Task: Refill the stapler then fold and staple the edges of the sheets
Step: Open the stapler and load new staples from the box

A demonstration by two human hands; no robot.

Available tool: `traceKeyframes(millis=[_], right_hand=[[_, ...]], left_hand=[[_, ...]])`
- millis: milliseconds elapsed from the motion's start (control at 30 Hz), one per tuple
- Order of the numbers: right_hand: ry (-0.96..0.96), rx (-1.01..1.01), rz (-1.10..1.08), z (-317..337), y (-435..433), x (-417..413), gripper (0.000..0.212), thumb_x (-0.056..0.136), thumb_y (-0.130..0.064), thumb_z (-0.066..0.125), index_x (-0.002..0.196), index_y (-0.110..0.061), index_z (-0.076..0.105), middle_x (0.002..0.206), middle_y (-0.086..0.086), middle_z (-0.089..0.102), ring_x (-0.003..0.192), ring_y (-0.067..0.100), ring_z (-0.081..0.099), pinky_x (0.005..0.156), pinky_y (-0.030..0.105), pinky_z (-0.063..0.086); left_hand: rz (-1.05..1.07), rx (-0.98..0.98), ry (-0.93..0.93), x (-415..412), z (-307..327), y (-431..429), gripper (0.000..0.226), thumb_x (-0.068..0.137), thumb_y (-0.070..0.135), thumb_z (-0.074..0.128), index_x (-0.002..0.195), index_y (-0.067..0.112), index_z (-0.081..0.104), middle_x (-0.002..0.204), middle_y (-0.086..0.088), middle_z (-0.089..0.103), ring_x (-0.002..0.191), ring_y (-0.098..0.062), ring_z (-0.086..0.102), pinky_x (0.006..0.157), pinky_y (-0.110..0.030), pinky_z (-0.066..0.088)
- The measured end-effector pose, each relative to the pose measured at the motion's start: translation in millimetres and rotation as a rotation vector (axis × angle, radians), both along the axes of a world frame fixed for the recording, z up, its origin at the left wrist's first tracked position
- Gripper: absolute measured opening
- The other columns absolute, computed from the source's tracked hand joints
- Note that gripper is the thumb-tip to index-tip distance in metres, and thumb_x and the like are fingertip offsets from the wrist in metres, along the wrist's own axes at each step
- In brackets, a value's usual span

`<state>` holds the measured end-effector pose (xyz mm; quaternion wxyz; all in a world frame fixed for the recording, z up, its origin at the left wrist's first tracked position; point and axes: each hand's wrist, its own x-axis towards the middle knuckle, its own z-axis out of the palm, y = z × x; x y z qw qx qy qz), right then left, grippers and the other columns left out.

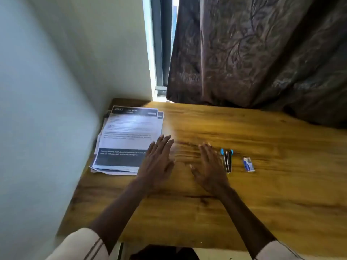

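Task not begun: stapler untouched, refill pending.
L hand & R hand flat, fingers straight, holding nothing; small box, prob. staples (blurry), near stapler; sheets unfolded, unstapled.

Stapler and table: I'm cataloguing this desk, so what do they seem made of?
The stapler looks like bare grey metal with blue, probably plastic, tips; blur hides finer detail. The table shows warm brown wood grain with a mild sheen, either varnished wood or a wood-look laminate.

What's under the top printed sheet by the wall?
More sheets, edges poking out beyond the top sheet, on the wooden table. Their count and print are covered.
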<state>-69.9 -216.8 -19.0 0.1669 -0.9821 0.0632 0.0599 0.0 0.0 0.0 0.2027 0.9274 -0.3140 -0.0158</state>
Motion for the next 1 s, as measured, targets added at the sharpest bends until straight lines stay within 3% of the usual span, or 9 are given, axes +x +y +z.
traceKeyframes(millis=[100, 167, 433, 633, 833, 1000], right_hand=[[-0.027, -0.059, 0.012, -23, -3, 7, 0.073, 0.100, -0.053, 0.031, 0.162, -0.021, 0.012, 0.172, 0.006, 0.004, 0.158, 0.021, -0.002, 0.129, 0.046, 0.005], [-0.068, -0.111, 0.006, -33, -2, 7, 0.065, 0.103, -0.050, 0.023, 0.162, -0.022, 0.015, 0.171, 0.006, 0.007, 0.158, 0.021, -0.001, 0.128, 0.043, 0.000], [-0.153, -0.186, 0.030, -54, -1, 4, 0.066, 0.103, -0.051, 0.013, 0.163, -0.023, 0.011, 0.172, 0.003, 0.001, 0.158, 0.017, -0.006, 0.128, 0.043, 0.002], [-0.142, -0.213, 0.050, -55, -3, 2, 0.068, 0.102, -0.057, 0.008, 0.162, -0.027, -0.002, 0.171, -0.001, -0.009, 0.156, 0.014, -0.015, 0.127, 0.038, -0.006], [-0.133, -0.194, 0.049, -53, -2, -1, 0.065, 0.105, -0.058, 0.016, 0.162, -0.032, 0.000, 0.171, -0.005, -0.009, 0.156, 0.011, -0.013, 0.122, 0.032, -0.009], [-0.167, -0.146, 0.035, -55, -3, 0, 0.065, 0.104, -0.059, 0.023, 0.162, -0.032, 0.011, 0.172, -0.006, 0.002, 0.157, 0.011, -0.003, 0.124, 0.035, -0.002]], left_hand=[[-0.012, 0.036, 0.059, 9, -27, -6, 0.062, 0.105, 0.035, 0.039, 0.160, 0.013, 0.021, 0.169, -0.009, 0.015, 0.156, -0.022, -0.001, 0.127, -0.051, 0.014], [-0.015, 0.036, 0.068, 11, -40, -7, 0.063, 0.104, 0.041, 0.028, 0.160, 0.014, 0.019, 0.170, -0.008, 0.013, 0.156, -0.019, -0.004, 0.128, -0.049, 0.011], [-0.031, 0.087, -0.074, 7, -66, -4, 0.072, 0.102, 0.053, 0.019, 0.162, 0.014, 0.010, 0.171, -0.004, 0.006, 0.158, -0.017, -0.006, 0.129, -0.042, 0.002], [-0.042, 0.215, -0.113, 6, -68, -5, 0.081, 0.098, 0.066, 0.010, 0.162, 0.017, 0.007, 0.171, -0.001, 0.004, 0.157, -0.015, -0.006, 0.128, -0.041, -0.003], [-0.065, 0.238, -0.091, 6, -67, -4, 0.077, 0.100, 0.065, 0.015, 0.162, 0.022, 0.001, 0.171, 0.001, -0.003, 0.156, -0.014, -0.010, 0.127, -0.037, -0.006], [-0.063, 0.216, -0.120, 8, -71, -5, 0.076, 0.101, 0.064, 0.022, 0.162, 0.020, 0.010, 0.171, -0.002, 0.005, 0.158, -0.018, -0.001, 0.128, -0.042, 0.003]])
